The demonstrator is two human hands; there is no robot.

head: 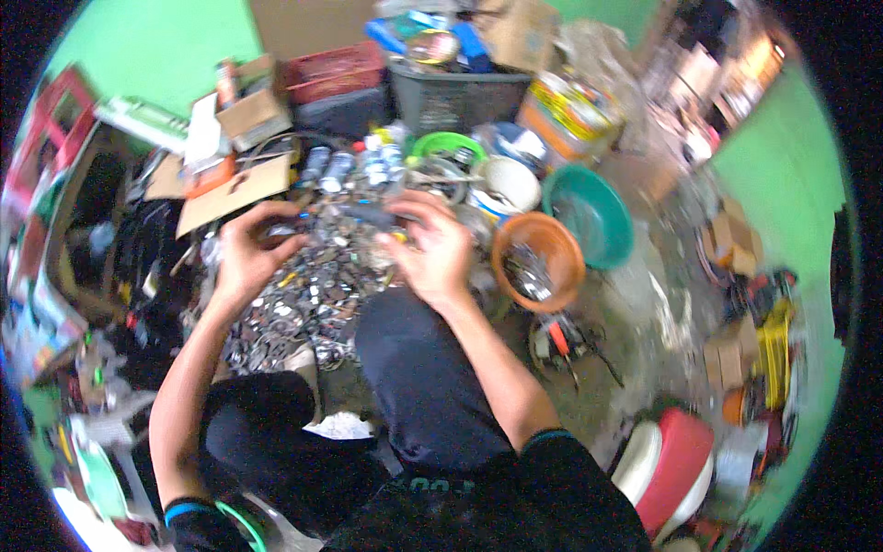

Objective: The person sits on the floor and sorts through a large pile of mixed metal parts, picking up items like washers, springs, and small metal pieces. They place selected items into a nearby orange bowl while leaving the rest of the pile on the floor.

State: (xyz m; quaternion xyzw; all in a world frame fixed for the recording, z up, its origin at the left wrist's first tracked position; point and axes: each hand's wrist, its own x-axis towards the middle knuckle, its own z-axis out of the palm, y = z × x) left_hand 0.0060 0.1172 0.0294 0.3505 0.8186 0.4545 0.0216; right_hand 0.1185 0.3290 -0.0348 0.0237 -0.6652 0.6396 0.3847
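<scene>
Both hands are raised over a wide heap of small mixed metal and plastic parts (317, 293) on the floor. My left hand (255, 245) is at the heap's left side, its fingers curled with a gap between fingertips and thumb; whether something small sits there is too blurred to tell. My right hand (431, 248) is above my bent knee, its fingers around the end of a dark elongated object (369, 215) that points left. A small yellow piece (399, 237) shows by its thumb. To the right of this hand stands an orange plastic bowl (538, 303) with metal pieces inside.
A green basin (617, 238), a white bucket (510, 181) and a bright green bowl (448, 140) stand behind the orange bowl. Spray cans (336, 172) and flattened cardboard (238, 200) lie beyond the heap. A grey bin (459, 100) is at the back, a red-and-white stool (672, 462) at lower right.
</scene>
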